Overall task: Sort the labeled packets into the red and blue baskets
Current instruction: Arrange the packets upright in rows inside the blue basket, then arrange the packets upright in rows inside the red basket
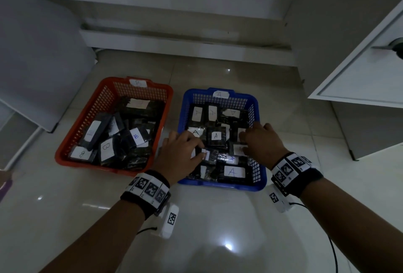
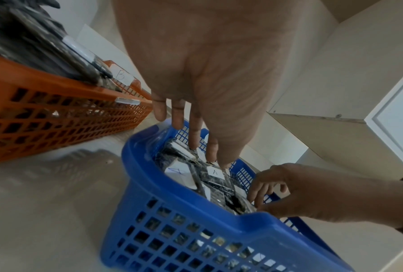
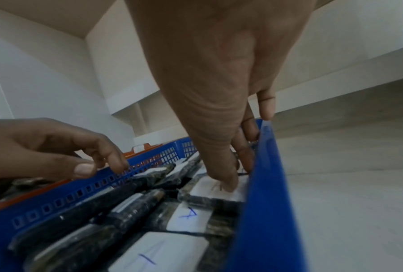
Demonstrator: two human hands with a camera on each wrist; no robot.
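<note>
Blue basket [image 1: 258, 176]: paper tag on far rim [image 1: 220, 94] reads "A". Packets inside carry white labels with handwritten "A": centre packet [image 1: 216, 135], near packet [image 1: 233, 172], two at far end [image 1: 197, 113] [image 1: 212, 111].
Red basket [image 1: 65, 152]: far rim tag [image 1: 137, 83] faint in head view; left wrist view shows "B" on it. Packets inside labelled "B": blue ink [image 1: 136, 136], pencil [image 1: 106, 146].
Wristbands [image 1: 150, 187]: square coded markers, no readable text.
</note>
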